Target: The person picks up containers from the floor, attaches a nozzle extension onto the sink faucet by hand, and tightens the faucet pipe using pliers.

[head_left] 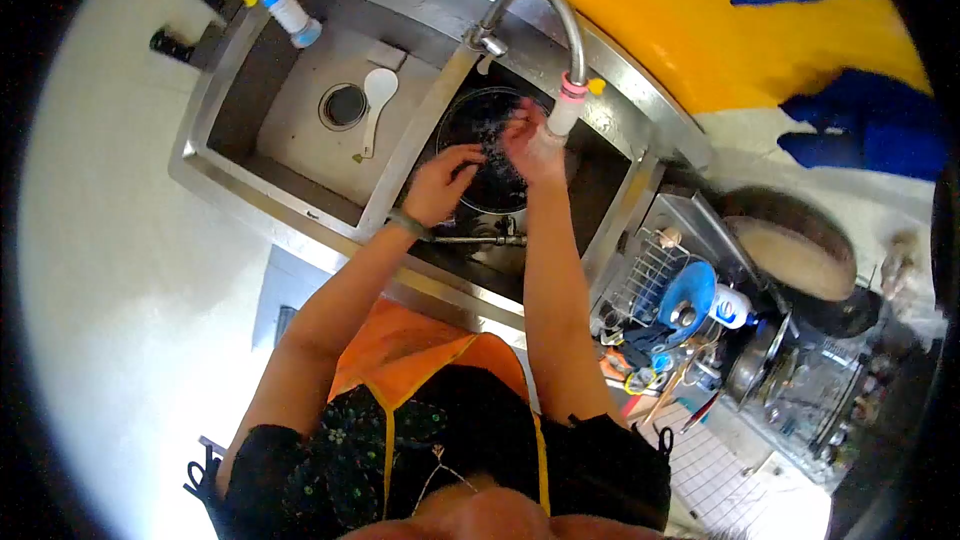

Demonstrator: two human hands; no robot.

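A round, dark, thin-rimmed pan [500, 186] lies in the silvery steel sink [425, 130]. At the pan's left edge, the bare left hand [440, 186] curls loosely, unclenched; at its right, the bare right hand [532, 145] parts blurred fingers.

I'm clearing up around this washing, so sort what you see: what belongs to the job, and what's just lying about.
In the job: left hand, right hand, dark pan, right sink, pink-ringed tap.

Lying about: white spoon, white bottle, wire rack.
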